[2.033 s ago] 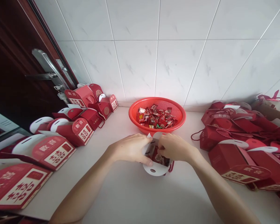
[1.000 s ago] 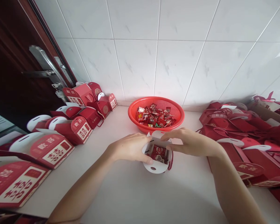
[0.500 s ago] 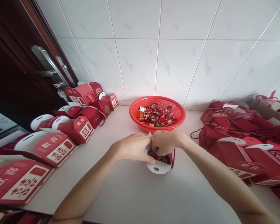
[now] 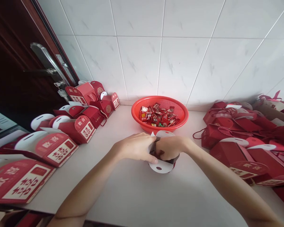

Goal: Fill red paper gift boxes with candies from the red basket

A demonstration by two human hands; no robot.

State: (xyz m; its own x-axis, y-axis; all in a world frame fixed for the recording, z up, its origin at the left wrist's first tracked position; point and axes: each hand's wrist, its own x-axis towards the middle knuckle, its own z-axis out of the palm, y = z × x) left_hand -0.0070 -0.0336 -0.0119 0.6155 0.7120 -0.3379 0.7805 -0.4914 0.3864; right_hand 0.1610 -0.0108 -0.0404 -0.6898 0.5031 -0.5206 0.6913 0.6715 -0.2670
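Note:
A small open gift box (image 4: pixel 161 168) with rounded white flaps stands in the middle of the counter, in front of the red basket. My left hand (image 4: pixel 136 147) grips its left edge, thumb over the near flap and fingers behind the side wall. My right hand (image 4: pixel 169 147) reaches down into the box, its fingers curled and largely hidden by the walls. Whatever it holds there I cannot make out. Just behind, the red plastic basket (image 4: pixel 181 124) holds a heap of small red-wrapped candies (image 4: pixel 158 115).
Red gift boxes (image 4: pixel 61 151) stand in rows along the left side of the counter (image 4: pixel 132 195). More red boxes (image 4: pixel 232 154) are crowded together on the right, some with cords. A tiled wall (image 4: pixel 142 63) rises behind; a dark door (image 4: pixel 11 47) with a metal handle is at left.
My right hand has gone deeper into the box, and its curled fingers show less. My left hand keeps its grip on the box edge. The view has shifted slightly.

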